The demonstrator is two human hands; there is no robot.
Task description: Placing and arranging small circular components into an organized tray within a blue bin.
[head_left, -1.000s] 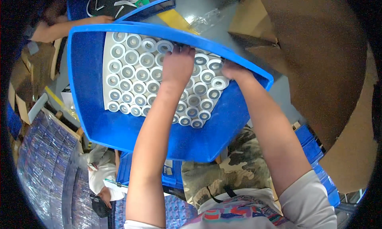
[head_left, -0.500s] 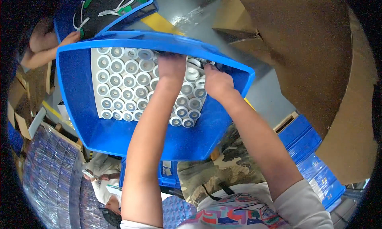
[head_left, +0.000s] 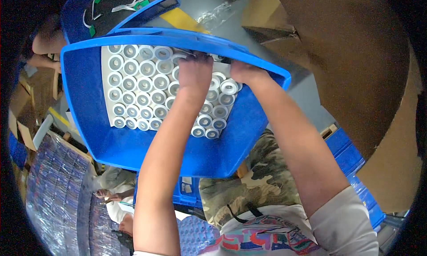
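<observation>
Rows of white rings with grey centres (head_left: pixel 144 83) sit in a deep blue bin (head_left: pixel 178 160), on a pale sheet (head_left: pixel 106 84). My left hand (head_left: pixel 195 72) reaches in near the far wall; its fingers look curled among the rings there, in shadow, and what they hold is hidden. Farther right, my right hand (head_left: pixel 248 72) is at the far right corner, its fingers covered by the bin's rim. One loose white ring (head_left: pixel 229 87) lies on top of others just below the right hand.
Another blue bin (head_left: pixel 149 13) with green-tabbed white cables (head_left: pixel 129 7) adjoins at far left, a person's arm (head_left: pixel 44 61) beside it. Brown cardboard (head_left: pixel 338 55) rises at right. Wrapped stacks (head_left: pixel 55 184) and another person (head_left: pixel 118 209) are at lower left.
My right hand has moved farther in toward the far wall, its fingers passing out of sight. The other person's hand at far left has drawn back from the cable bin.
</observation>
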